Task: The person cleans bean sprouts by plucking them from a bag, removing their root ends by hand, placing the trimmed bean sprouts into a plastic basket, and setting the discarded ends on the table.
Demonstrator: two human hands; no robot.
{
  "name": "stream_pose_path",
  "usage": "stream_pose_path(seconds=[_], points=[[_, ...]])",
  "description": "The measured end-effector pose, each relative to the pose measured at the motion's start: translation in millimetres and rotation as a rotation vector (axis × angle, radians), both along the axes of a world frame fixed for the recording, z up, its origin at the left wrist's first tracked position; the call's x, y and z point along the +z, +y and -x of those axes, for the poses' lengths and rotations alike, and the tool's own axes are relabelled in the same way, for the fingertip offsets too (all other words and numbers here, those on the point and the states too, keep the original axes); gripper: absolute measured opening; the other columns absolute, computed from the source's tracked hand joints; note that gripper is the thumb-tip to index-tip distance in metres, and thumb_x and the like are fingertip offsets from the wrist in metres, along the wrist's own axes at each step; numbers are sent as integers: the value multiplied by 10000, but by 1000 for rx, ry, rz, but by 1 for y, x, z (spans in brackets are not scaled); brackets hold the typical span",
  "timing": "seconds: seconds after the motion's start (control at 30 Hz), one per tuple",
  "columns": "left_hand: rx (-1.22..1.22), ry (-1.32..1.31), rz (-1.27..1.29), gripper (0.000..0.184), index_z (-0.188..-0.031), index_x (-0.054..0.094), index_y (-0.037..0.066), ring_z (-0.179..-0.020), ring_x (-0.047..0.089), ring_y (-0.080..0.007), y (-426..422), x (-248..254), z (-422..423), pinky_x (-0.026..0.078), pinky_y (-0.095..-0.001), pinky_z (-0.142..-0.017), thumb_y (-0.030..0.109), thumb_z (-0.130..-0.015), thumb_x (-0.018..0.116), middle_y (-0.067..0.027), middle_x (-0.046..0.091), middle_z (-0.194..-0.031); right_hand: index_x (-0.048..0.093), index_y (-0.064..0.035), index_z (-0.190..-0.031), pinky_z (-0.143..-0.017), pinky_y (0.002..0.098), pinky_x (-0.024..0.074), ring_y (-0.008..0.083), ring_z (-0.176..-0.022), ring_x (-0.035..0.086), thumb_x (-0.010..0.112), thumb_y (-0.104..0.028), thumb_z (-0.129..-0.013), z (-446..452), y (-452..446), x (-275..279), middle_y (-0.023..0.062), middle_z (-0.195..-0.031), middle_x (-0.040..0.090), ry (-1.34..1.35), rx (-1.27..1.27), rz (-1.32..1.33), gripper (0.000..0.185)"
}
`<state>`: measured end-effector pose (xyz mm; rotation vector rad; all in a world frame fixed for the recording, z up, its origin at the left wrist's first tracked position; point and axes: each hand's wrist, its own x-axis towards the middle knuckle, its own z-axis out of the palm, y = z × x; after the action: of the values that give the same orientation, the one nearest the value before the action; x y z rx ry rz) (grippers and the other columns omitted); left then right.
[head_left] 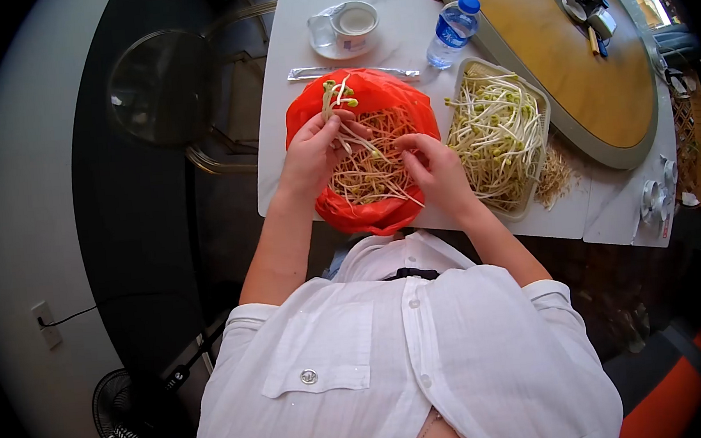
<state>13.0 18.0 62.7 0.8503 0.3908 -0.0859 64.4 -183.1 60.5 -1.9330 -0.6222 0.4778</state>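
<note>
My left hand [318, 146] is closed around a small bunch of bean sprouts [338, 96], their yellow-green heads pointing up past my fingers. Below it, a red plastic bag [405, 91] lies open on the table with a heap of sprouts [367, 172] inside. Over the bag's right side, my right hand [435, 165] has its thumb and fingertips drawn together; what is between them, if anything, is too small to make out. To the right of that hand, a pale rectangular tray [547, 121] holds many more sprouts with white stems.
Thin brown trimmings [557, 178] lie beside the tray. Behind the bag are a wrapped chopstick packet [314, 73], a cup on a saucer [354, 23] and a water bottle [453, 31]. A round turntable [560, 62] rises at the right. Chairs [161, 90] stand left.
</note>
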Motion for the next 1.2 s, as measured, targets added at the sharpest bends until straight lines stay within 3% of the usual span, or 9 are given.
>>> stream_pose_path(seconds=[0.2, 0.27, 0.37, 0.43, 0.5, 0.7, 1.03, 1.13, 1.2], points=[[133, 76, 42, 229, -1037, 516, 12, -963, 592, -256, -17, 15, 5, 499, -365, -827, 157, -951, 361, -149, 601, -994, 581, -35, -915, -640, 326, 470, 251, -733, 584, 559, -30, -797, -4, 9, 31, 106, -853, 569, -191, -218, -131, 120], [183, 93, 7, 215, -1031, 506, 16, -941, 601, -242, -24, 18, 7, 510, -349, -804, 153, -950, 363, -145, 605, -979, 582, -41, -940, -662, 337, 473, 249, -758, 583, 569, -20, -767, -3, 9, 35, 101, -878, 570, -532, -106, -112, 175], [232, 110, -82, 189, -1020, 495, 23, -891, 611, -205, -32, 16, 11, 524, -311, -753, 142, -947, 368, -136, 609, -969, 586, -35, -949, -692, 342, 476, 247, -786, 583, 587, -17, -709, 5, 27, 35, 95, -896, 567, -689, 109, -199, 241], [238, 104, -139, 177, -1015, 493, 26, -865, 614, -181, -34, 13, 13, 526, -287, -724, 135, -945, 372, -130, 610, -974, 587, -17, -963, -705, 327, 469, 231, -817, 574, 575, -51, -689, 4, 31, 27, 84, -900, 567, -783, 209, -110, 277], [215, 95, -248, 155, -1003, 489, 31, -810, 611, -143, -34, 13, 14, 519, -257, -677, 120, -940, 378, -112, 617, -957, 583, -9, -906, -699, 311, 456, 210, -797, 557, 553, -87, -700, 2, 34, 23, 80, -856, 553, -950, 292, 17, 222], [224, 115, -275, 148, -986, 501, 42, -831, 615, -155, -30, 9, 17, 517, -265, -697, 120, -939, 384, -123, 629, -959, 549, -40, -727, -668, 301, 449, 194, -721, 528, 536, -107, -702, -3, 33, 18, 71, -761, 512, -1048, 417, 105, 72], [204, 111, -298, 163, -991, 496, 30, -797, 619, -153, -38, 22, 13, 507, -263, -679, 125, -941, 374, -105, 631, -927, 543, -34, -704, -616, 318, 469, 206, -707, 545, 538, -98, -701, -3, 28, 19, 71, -731, 510, -989, 371, 276, 64], [258, 107, -274, 170, -1007, 490, 30, -860, 619, -177, -40, 27, 12, 516, -284, -725, 128, -943, 367, -121, 626, -956, 561, -10, -741, -628, 320, 482, 214, -700, 567, 555, -52, -714, -9, 22, 25, 79, -744, 539, -759, 278, 171, 49], [307, 63, -101, 189, -1029, 487, 13, -960, 596, -241, -37, 30, 14, 514, -340, -810, 122, -947, 357, -183, 595, -1039, 598, 7, -825, -640, 289, 487, 209, -689, 584, 565, -36, -761, -17, 13, 49, 93, -768, 576, -271, -50, -138, 84]])
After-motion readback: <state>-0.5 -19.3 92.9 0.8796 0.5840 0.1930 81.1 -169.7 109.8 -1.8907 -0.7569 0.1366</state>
